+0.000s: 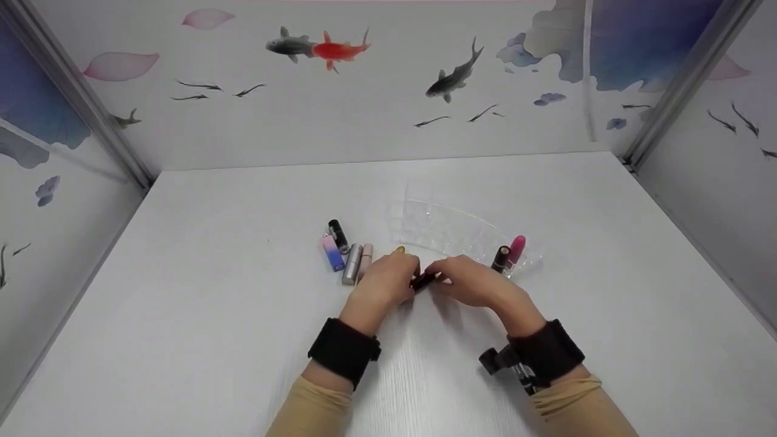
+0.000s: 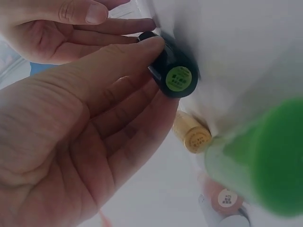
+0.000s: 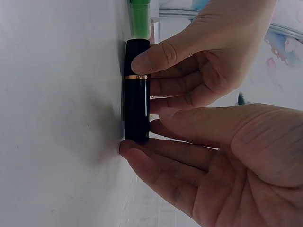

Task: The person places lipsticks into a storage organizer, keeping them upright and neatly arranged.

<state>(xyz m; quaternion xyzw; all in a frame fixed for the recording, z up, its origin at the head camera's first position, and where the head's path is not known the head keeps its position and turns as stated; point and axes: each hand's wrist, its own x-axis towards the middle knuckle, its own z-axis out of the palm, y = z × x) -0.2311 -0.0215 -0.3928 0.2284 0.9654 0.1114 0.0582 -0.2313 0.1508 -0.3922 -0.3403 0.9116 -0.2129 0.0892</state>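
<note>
My left hand [image 1: 387,276] pinches a black lipstick tube [image 3: 137,104] with a thin gold band, between thumb and fingers. The tube lies low, close over the white table. In the left wrist view a round green label shows on its end. My right hand [image 1: 470,280] is at the tube's other end, its fairly straight fingertips right against it and its thumb apart from them. Close by the left hand, in the left wrist view, are a gold tube [image 2: 194,135] and a green-capped tube [image 2: 279,161]; the head view mostly hides these behind the hand.
Left of the hands lie a black tube [image 1: 338,235], a pink-and-blue tube [image 1: 332,252], a silver tube [image 1: 352,264] and a pale pink tube [image 1: 366,258]. Behind stands a clear curved organizer [image 1: 449,221], with a black tube [image 1: 501,258] and a bright pink tube [image 1: 516,249] at its right end.
</note>
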